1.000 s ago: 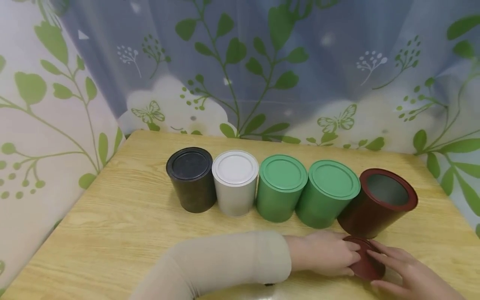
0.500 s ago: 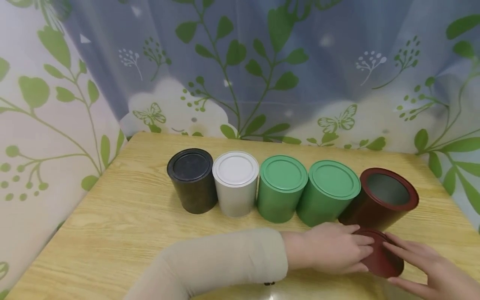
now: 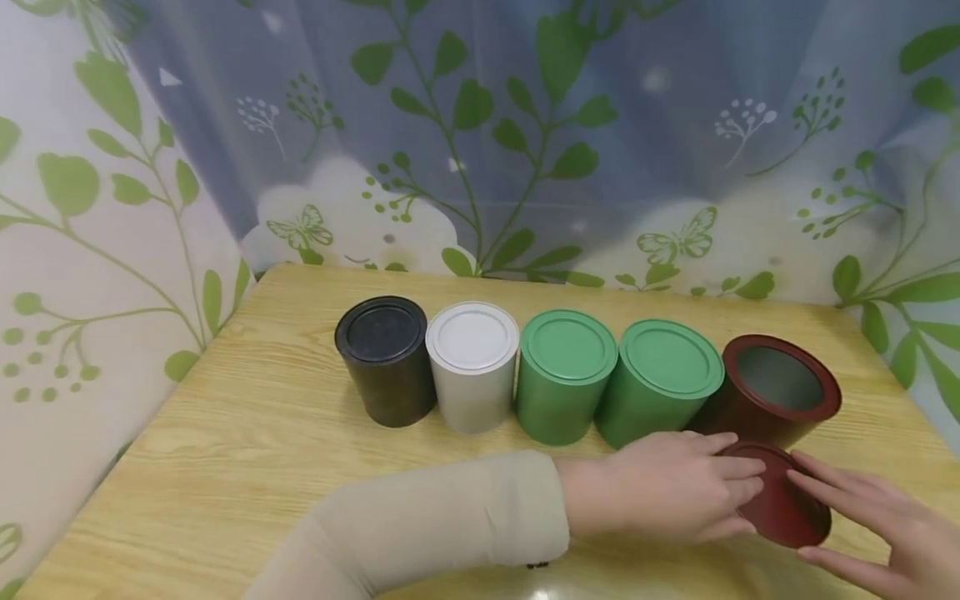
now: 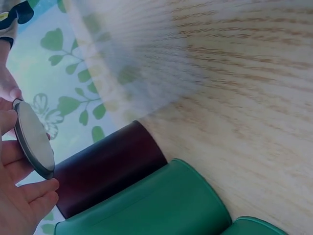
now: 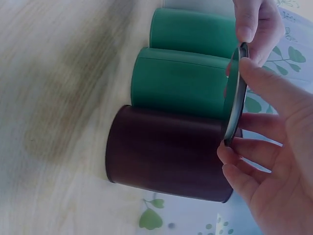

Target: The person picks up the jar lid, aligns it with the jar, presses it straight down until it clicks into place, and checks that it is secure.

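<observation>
A dark red round lid [image 3: 787,504] is held between both hands, tilted, above the table in front of the matching dark red can [image 3: 738,417]. That can is open at the top. My left hand [image 3: 663,487] grips the lid's left side, fingers over its upper face. On the opposite edge, my right hand [image 3: 892,521] holds it with thumb and fingers. The left wrist view shows the lid's pale underside [image 4: 36,137]. In the right wrist view the lid [image 5: 234,103] appears nearly edge-on, apart from the table.
Left of the red can stand two lidded green cans [image 3: 667,358] [image 3: 566,346], a white can [image 3: 472,400] and a black can [image 3: 393,392], in one row on the wooden table [image 3: 225,433]. A leaf-printed curtain [image 3: 487,125] hangs behind the table.
Both hands have carried the lid rightward and up in the head view, closer to the red can. The row of cans has stayed in place.
</observation>
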Available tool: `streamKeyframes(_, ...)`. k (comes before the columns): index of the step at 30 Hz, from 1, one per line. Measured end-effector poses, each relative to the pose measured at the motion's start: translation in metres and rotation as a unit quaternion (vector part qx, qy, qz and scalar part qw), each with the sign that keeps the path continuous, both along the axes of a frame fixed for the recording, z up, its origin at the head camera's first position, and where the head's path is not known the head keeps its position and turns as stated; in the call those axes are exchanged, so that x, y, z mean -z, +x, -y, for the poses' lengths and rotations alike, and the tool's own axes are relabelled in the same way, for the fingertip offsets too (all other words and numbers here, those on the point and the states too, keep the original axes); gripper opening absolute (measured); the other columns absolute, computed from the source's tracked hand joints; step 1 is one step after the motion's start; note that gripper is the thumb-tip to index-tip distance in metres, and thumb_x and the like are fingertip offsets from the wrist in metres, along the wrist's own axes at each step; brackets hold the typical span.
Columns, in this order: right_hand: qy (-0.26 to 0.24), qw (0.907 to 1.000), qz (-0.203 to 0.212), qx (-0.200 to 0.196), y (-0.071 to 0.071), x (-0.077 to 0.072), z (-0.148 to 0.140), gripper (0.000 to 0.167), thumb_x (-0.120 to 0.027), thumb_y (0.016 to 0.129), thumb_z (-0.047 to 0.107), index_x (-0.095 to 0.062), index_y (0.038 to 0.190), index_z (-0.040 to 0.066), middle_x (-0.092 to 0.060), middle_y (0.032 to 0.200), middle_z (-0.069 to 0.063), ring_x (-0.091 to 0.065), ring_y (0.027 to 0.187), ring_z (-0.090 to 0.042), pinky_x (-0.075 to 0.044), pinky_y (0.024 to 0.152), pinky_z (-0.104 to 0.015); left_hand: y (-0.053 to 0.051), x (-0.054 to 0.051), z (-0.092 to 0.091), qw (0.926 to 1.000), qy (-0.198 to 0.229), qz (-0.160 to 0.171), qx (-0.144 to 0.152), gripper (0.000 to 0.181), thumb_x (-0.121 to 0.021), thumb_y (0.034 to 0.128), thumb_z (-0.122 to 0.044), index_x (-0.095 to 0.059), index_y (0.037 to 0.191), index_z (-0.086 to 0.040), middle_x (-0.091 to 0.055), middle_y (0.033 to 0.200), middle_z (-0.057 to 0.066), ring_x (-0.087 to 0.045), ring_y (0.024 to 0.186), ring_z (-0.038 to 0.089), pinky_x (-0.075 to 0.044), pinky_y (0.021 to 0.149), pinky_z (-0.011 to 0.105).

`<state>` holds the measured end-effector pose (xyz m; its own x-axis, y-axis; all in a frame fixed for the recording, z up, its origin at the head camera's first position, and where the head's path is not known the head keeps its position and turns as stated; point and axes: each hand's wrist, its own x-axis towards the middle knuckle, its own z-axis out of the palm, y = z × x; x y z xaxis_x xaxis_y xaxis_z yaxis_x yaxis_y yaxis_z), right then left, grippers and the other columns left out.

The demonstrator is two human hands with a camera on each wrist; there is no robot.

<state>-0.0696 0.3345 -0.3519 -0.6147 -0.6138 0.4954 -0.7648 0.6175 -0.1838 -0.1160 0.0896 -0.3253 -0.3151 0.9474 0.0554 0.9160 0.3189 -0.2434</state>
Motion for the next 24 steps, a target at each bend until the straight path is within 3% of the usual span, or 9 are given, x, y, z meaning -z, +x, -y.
streamKeyframes(9,0.0,0.999,0.006,0.043,0.001,-0.013,-0.003,0.089,-0.089,0.05,0.034,-0.057,0.129,0.011,-0.034,0.142,0.016,-0.03,0.118,0.015,-0.019,0.09,-0.001,-0.002,-0.018,0.001,0.9993,0.02,-0.025,0.018,0.049,-0.033,0.0988,-0.049,-0.051,0.136,-0.022,-0.043,0.141,-0.007,-0.035,0.132,0.013,-0.019,0.109,0.022)
streamKeyframes(14,-0.019,0.9984,0.007,0.052,0.003,-0.016,-0.001,0.088,-0.089,0.047,0.03,-0.059,0.127,0.008,-0.037,0.141,0.015,-0.031,0.117,0.014,-0.02,0.09,-0.001,-0.006,-0.022,-0.001,0.9999,0.002,0.005,0.013,0.05,-0.032,0.0988,-0.049,-0.048,0.138,-0.023,-0.04,0.143,-0.008,-0.031,0.133,0.011,-0.012,0.109,0.021)
streamKeyframes(24,-0.038,0.9982,0.004,0.046,-0.004,-0.027,-0.001,0.076,-0.076,0.064,0.051,-0.061,0.124,0.007,-0.041,0.138,0.017,-0.035,0.118,0.011,-0.021,0.093,-0.002,-0.013,-0.032,-0.006,0.9997,-0.014,0.017,0.011,0.05,-0.03,0.0992,-0.049,-0.044,0.14,-0.023,-0.038,0.145,-0.008,-0.026,0.134,0.004,-0.003,0.11,0.021)
